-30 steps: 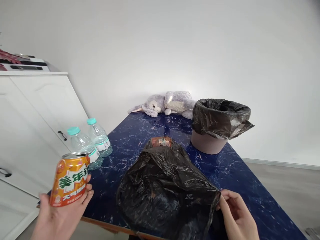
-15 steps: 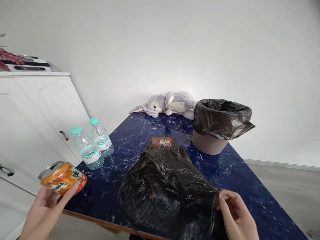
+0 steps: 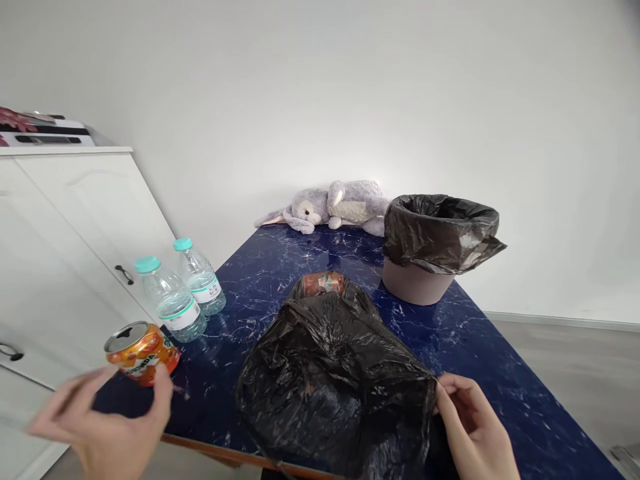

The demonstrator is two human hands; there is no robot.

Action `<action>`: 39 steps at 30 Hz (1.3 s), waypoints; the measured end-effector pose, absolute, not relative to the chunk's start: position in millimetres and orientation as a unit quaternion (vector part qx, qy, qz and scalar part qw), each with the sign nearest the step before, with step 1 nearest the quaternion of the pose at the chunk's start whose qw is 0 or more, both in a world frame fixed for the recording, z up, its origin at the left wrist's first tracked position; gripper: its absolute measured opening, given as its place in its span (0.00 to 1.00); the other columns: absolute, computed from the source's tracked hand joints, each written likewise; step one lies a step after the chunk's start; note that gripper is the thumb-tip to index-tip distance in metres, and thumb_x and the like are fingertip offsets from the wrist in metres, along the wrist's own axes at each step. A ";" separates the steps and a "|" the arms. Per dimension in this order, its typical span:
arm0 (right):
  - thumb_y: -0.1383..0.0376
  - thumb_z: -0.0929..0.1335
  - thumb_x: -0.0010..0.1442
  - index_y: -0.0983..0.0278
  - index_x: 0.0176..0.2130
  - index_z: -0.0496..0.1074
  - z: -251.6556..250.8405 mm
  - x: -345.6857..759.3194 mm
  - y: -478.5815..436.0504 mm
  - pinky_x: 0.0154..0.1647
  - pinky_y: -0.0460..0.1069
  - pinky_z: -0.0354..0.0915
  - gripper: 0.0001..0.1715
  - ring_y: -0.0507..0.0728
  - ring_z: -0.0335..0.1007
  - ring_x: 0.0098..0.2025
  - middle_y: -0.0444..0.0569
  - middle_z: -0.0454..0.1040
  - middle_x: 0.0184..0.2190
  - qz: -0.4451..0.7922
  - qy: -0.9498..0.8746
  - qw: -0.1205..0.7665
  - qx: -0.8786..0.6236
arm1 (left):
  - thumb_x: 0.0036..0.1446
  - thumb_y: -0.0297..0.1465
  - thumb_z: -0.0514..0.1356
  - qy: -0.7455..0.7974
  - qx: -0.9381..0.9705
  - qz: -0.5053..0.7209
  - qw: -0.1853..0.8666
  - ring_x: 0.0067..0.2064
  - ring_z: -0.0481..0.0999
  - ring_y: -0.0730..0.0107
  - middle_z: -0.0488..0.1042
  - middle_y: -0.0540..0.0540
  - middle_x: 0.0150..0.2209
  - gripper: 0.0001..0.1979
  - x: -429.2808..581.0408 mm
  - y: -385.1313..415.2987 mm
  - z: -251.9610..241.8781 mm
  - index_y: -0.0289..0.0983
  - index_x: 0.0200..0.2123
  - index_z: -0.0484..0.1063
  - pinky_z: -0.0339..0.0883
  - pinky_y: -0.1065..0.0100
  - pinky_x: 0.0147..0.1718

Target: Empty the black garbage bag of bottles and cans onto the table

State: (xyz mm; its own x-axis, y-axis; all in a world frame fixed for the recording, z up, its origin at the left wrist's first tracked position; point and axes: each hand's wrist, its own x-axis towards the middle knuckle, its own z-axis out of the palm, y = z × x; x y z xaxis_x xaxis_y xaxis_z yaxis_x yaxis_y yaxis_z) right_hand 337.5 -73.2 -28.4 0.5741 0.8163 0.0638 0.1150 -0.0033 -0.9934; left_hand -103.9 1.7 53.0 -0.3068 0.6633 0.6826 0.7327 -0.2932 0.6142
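Note:
My left hand (image 3: pixel 107 430) is low at the left, blurred by motion, with its fingers spread. Its thumb touches an orange drink can (image 3: pixel 141 345) that tilts at the table's near left corner; whether the hand grips the can is unclear. My right hand (image 3: pixel 473 430) pinches the right edge of a crumpled black plastic bag (image 3: pixel 333 377) lying on the dark blue marbled table (image 3: pixel 490 373). A second can (image 3: pixel 323 283) shows at the bag's far opening.
Two water bottles (image 3: pixel 185 290) with teal caps stand at the table's left edge. A bin lined with a black bag (image 3: pixel 437 247) sits far right, and a grey plush toy (image 3: pixel 327 207) lies against the wall. A white cabinet (image 3: pixel 65 227) stands to the left.
My left hand has lowered the orange can from upright in front of me and tipped it over near the table's corner, and its fingers have spread. My right hand and the bag have stayed put.

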 end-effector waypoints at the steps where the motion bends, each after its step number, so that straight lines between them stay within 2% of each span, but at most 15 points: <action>1: 0.38 0.73 0.61 0.61 0.40 0.74 -28.2 337.2 -73.1 0.38 0.46 0.73 0.30 0.58 0.74 0.39 0.49 0.75 0.37 0.289 -0.358 0.609 -0.646 | 0.52 0.37 0.73 -0.579 -0.613 -0.529 0.090 0.62 0.71 0.34 0.74 0.43 0.51 0.22 -89.1 -2.9 55.0 0.48 0.50 0.73 0.62 0.31 0.67; 2: 0.38 0.73 0.61 0.61 0.40 0.75 -28.0 337.1 -73.0 0.38 0.46 0.73 0.30 0.58 0.74 0.38 0.49 0.75 0.36 0.290 -0.357 0.610 -0.646 | 0.60 0.37 0.68 -0.556 -0.670 -0.484 0.090 0.61 0.73 0.38 0.76 0.44 0.50 0.13 -72.9 -5.9 57.9 0.49 0.48 0.75 0.62 0.34 0.68; 3: 0.38 0.73 0.61 0.61 0.40 0.75 -27.7 337.0 -72.7 0.37 0.46 0.73 0.30 0.58 0.74 0.38 0.49 0.75 0.36 0.291 -0.357 0.610 -0.645 | 0.65 0.35 0.63 -0.504 -0.748 -0.431 0.035 0.60 0.75 0.43 0.78 0.45 0.52 0.12 -55.7 -6.6 61.5 0.51 0.51 0.76 0.66 0.40 0.67; 5: 0.37 0.73 0.61 0.61 0.40 0.75 -26.8 337.2 -72.4 0.37 0.46 0.73 0.31 0.57 0.73 0.36 0.48 0.75 0.34 0.290 -0.359 0.610 -0.644 | 0.70 0.33 0.58 -0.412 -0.861 -0.287 -0.077 0.66 0.73 0.48 0.76 0.47 0.62 0.20 -20.8 -0.1 70.4 0.52 0.63 0.73 0.68 0.50 0.67; 7: 0.37 0.73 0.61 0.61 0.39 0.75 -25.6 337.4 -72.0 0.36 0.47 0.72 0.30 0.57 0.73 0.35 0.48 0.74 0.33 0.288 -0.365 0.610 -0.642 | 0.74 0.32 0.53 -0.365 -0.903 -0.193 -0.119 0.71 0.68 0.50 0.70 0.44 0.70 0.24 11.3 16.2 77.9 0.48 0.71 0.66 0.66 0.51 0.70; 10: 0.38 0.73 0.61 0.62 0.38 0.75 -24.7 337.8 -71.3 0.36 0.47 0.72 0.29 0.57 0.73 0.34 0.48 0.74 0.33 0.277 -0.370 0.617 -0.636 | 0.76 0.32 0.49 -0.280 -0.948 -0.113 -0.097 0.73 0.66 0.51 0.68 0.39 0.71 0.25 48.8 51.4 79.0 0.41 0.73 0.62 0.62 0.51 0.72; 12: 0.39 0.73 0.61 0.62 0.38 0.75 -25.6 338.3 -70.4 0.36 0.47 0.72 0.28 0.57 0.72 0.34 0.48 0.74 0.32 0.273 -0.373 0.623 -0.631 | 0.75 0.27 0.46 -0.254 -0.961 -0.098 -0.055 0.76 0.59 0.51 0.63 0.40 0.75 0.28 66.1 76.2 71.9 0.40 0.75 0.57 0.56 0.52 0.75; 15: 0.41 0.73 0.62 0.62 0.38 0.75 -29.2 339.7 -68.8 0.36 0.47 0.72 0.27 0.57 0.72 0.34 0.47 0.73 0.32 0.270 -0.380 0.623 -0.628 | 0.73 0.27 0.49 -0.266 -0.957 -0.117 0.015 0.79 0.49 0.47 0.52 0.39 0.79 0.33 83.6 109.9 56.2 0.42 0.78 0.49 0.48 0.45 0.76; 17: 0.41 0.73 0.62 0.62 0.38 0.75 -32.3 340.9 -68.0 0.37 0.48 0.72 0.27 0.57 0.72 0.34 0.47 0.73 0.32 0.268 -0.387 0.617 -0.630 | 0.73 0.29 0.50 -0.297 -0.944 -0.134 0.055 0.79 0.48 0.45 0.51 0.37 0.79 0.34 92.5 128.9 48.0 0.41 0.78 0.46 0.47 0.40 0.75; 19: 0.41 0.73 0.63 0.61 0.38 0.74 -34.9 341.6 -67.8 0.39 0.48 0.72 0.27 0.57 0.72 0.35 0.47 0.73 0.33 0.266 -0.391 0.611 -0.635 | 0.73 0.29 0.48 -0.332 -0.928 -0.150 0.077 0.78 0.53 0.44 0.56 0.35 0.77 0.32 100.8 145.0 45.4 0.40 0.77 0.50 0.48 0.38 0.73; 21: 0.40 0.72 0.64 0.61 0.39 0.74 -36.2 341.5 -67.9 0.40 0.47 0.71 0.27 0.57 0.72 0.36 0.47 0.74 0.34 0.266 -0.393 0.606 -0.639 | 0.73 0.28 0.47 -0.350 -0.920 -0.157 0.081 0.74 0.61 0.43 0.66 0.35 0.71 0.28 108.5 157.9 49.3 0.40 0.73 0.60 0.53 0.38 0.71; 25: 0.40 0.71 0.65 0.60 0.40 0.74 -34.3 339.2 -68.1 0.39 0.47 0.70 0.27 0.56 0.72 0.36 0.47 0.73 0.34 0.276 -0.400 0.589 -0.646 | 0.73 0.31 0.50 -0.348 -0.924 -0.146 0.061 0.62 0.74 0.42 0.78 0.34 0.57 0.18 119.0 175.8 65.6 0.38 0.56 0.77 0.63 0.41 0.64; 31: 0.38 0.71 0.63 0.61 0.38 0.74 -31.5 338.5 -65.0 0.38 0.48 0.70 0.29 0.58 0.72 0.35 0.48 0.74 0.33 0.278 -0.392 0.596 -0.644 | 0.68 0.36 0.58 -0.337 -0.938 -0.082 -0.015 0.43 0.80 0.49 0.83 0.37 0.37 0.15 124.9 195.1 72.1 0.36 0.34 0.81 0.74 0.53 0.47; 35: 0.37 0.73 0.61 0.61 0.37 0.75 -30.2 337.5 -64.3 0.37 0.49 0.70 0.30 0.58 0.73 0.34 0.47 0.74 0.31 0.277 -0.368 0.622 -0.633 | 0.65 0.40 0.61 -0.327 -0.940 -0.039 -0.082 0.38 0.81 0.51 0.83 0.39 0.35 0.15 120.2 197.2 77.5 0.38 0.32 0.82 0.74 0.58 0.40; 39: 0.39 0.73 0.62 0.60 0.38 0.73 -24.9 335.7 -66.4 0.34 0.49 0.68 0.28 0.57 0.70 0.30 0.44 0.72 0.28 0.247 -0.328 0.662 -0.627 | 0.65 0.44 0.63 -0.313 -0.937 -0.027 -0.151 0.39 0.82 0.55 0.85 0.42 0.43 0.15 101.8 182.4 98.9 0.41 0.42 0.83 0.75 0.63 0.36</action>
